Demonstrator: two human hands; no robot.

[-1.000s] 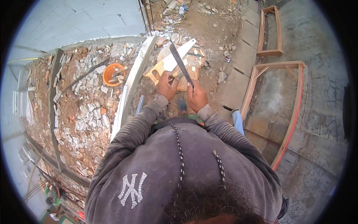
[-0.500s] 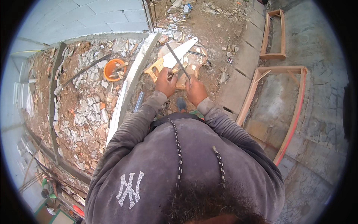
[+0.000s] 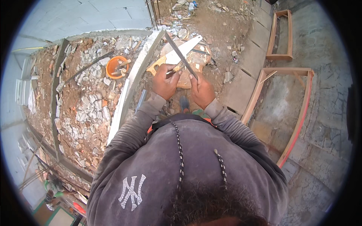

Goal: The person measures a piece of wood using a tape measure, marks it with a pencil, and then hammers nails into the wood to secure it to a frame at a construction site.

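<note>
My right hand [image 3: 203, 91] is closed round the near end of a long, dark, machete-like blade [image 3: 175, 48], which points away and to the left. Beside it, my left hand [image 3: 166, 81] pinches a short piece of wood [image 3: 178, 67] close to the blade; whether the two touch I cannot tell. Below both hands is a round wooden block [image 3: 184, 81], partly covered by them. A handsaw [image 3: 185, 49] with a pale blade and yellow handle lies across the block's far side, its handle partly behind my left hand.
An orange bucket [image 3: 109, 68] holding wood pieces stands on rubble to the left, beyond a low concrete wall edge [image 3: 142, 62]. Two wooden frames, a near one [image 3: 249, 98] and a far one [image 3: 289, 34], lie on paving at right. Thin upright rods [image 3: 153, 15] rise by the block wall.
The dark blade has shifted, its far tip now farther up and left. My right hand has moved slightly right, and my left hand has turned a little around the wood piece.
</note>
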